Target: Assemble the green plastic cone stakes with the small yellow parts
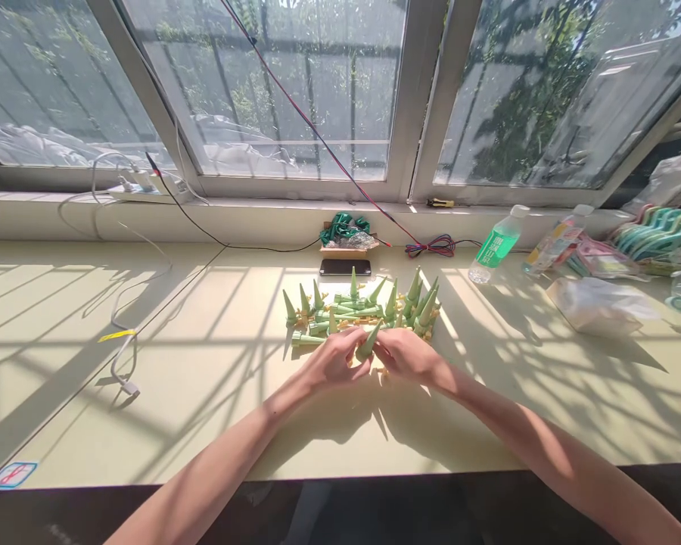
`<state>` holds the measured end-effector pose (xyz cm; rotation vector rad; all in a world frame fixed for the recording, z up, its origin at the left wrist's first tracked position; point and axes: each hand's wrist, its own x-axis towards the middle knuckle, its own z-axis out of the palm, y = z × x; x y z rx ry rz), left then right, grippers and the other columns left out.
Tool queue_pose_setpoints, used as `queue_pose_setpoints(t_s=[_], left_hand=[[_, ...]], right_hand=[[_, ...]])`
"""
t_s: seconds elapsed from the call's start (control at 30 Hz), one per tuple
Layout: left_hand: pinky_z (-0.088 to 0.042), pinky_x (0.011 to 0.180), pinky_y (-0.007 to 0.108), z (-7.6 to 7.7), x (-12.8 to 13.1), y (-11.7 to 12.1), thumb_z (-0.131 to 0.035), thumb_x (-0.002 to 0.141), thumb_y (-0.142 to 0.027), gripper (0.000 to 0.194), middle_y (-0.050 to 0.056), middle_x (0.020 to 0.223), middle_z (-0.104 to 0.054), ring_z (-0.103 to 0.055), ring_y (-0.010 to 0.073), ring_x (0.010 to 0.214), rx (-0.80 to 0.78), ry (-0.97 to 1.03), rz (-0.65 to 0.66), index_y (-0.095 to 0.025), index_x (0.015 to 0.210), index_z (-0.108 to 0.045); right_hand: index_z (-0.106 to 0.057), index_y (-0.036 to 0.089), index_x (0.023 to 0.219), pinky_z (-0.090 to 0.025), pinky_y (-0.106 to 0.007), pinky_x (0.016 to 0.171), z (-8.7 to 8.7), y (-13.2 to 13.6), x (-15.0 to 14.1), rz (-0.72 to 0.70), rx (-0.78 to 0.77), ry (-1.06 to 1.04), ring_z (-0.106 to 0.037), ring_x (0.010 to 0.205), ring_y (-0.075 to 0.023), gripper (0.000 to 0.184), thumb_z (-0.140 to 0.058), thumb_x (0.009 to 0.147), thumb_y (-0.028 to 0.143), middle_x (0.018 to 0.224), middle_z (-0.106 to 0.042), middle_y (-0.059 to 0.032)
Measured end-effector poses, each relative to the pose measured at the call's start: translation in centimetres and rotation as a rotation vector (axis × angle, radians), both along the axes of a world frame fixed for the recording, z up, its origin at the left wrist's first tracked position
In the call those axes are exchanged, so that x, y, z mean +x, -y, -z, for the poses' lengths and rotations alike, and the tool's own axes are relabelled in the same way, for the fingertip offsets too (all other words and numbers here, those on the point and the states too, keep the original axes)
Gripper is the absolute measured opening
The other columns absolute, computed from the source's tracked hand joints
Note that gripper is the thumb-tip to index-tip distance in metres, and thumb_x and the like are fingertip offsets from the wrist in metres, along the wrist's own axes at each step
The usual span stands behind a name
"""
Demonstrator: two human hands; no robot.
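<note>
My left hand [334, 359] and my right hand [404, 354] meet above the pale green table [204, 363], fingers curled around one green cone-shaped spike [368, 342] held between them, tip pointing up and right. Just beyond lies a cluster of several more green spikes [363, 306], some standing upright, some lying flat, mixed with small yellowish parts [352, 322]. What the fingers do underneath the spike is hidden.
A black phone [345, 267] and a small box with green items [346, 236] sit behind the cluster. A green-labelled water bottle [495, 246], plastic bags [598, 306] and colourful packets [652, 238] lie right. White cables [125, 356] and a power strip [141, 185] are left.
</note>
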<state>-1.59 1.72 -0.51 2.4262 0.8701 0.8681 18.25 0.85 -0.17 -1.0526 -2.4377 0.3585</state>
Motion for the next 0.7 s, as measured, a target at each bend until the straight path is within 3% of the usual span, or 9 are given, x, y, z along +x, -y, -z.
queue_pose_setpoints(t_s=[0.23,0.43,0.7], left_hand=[[-0.029,0.053,0.023,0.5,-0.3,-0.1,-0.053,0.075,-0.013,0.011,-0.004,0.068,-0.043,-0.038,0.0098,0.056,0.087,-0.019,-0.056,-0.020,0.078,-0.044],[-0.034,0.054,0.022,0.3,-0.2,-0.2,-0.054,0.077,-0.013,0.010,-0.003,0.071,-0.045,-0.042,0.0096,0.057,0.081,0.006,-0.057,-0.019,0.080,-0.046],[-0.036,0.053,0.026,0.2,-0.1,-0.1,-0.054,0.087,-0.022,0.011,0.000,0.075,-0.051,-0.045,0.0120,0.058,0.043,-0.013,-0.062,-0.020,0.078,-0.047]], right_hand=[[-0.055,0.019,0.079,-0.021,-0.029,0.049,1.7,1.4,0.8,0.068,0.236,0.168,-0.044,0.049,-0.0129,0.025,-0.041,0.100,0.018,0.067,-0.058,-0.0025],[-0.057,0.019,0.080,-0.022,-0.030,0.050,1.6,1.5,0.7,0.050,0.182,0.233,-0.050,0.049,-0.0152,0.025,-0.047,0.100,0.030,0.064,-0.061,-0.0029],[-0.062,0.018,0.105,-0.021,-0.031,0.049,2.0,1.5,0.3,0.075,0.078,0.321,-0.060,0.055,-0.0194,0.015,-0.058,0.094,0.029,0.071,-0.069,-0.0046]])
